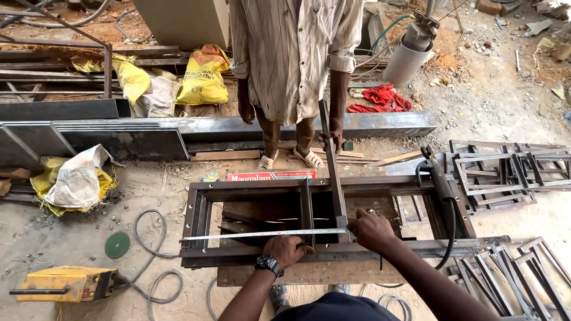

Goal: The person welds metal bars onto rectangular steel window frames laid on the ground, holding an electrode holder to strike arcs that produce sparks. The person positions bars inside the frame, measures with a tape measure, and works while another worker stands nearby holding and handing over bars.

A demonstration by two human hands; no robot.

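- We stand at the near side of a rectangular steel frame (202,208) that lies flat on the ground, its long sides running left to right.
- Our left hand (287,249) rests on the near rail of the frame, fingers curled down over the metal beside the tape; whether they pinch the tape itself we cannot tell.
- Our right hand (372,229) sits just right of it, fingers pressed together at the right end of the measuring tape (262,235), close by the foot of the flat steel bar (333,172).
- The measuring tape lies stretched across the frame's opening, its long axis left to right, very slightly raised toward the right, and its far-left end reaches the frame's left upright.
- The flat steel bar has its long axis near to far, leaning a little to the left as it goes away from us; another person (291,59) standing at the far side steadies its upper end with one hand.
- To do this well, we judge that the tape should stay taut and level with the rail, its left end held fast against the upright, with the reading taken square to the bar's edge.
- A yellow machine (65,284) and a green disc (117,244) lie on the ground to the left.
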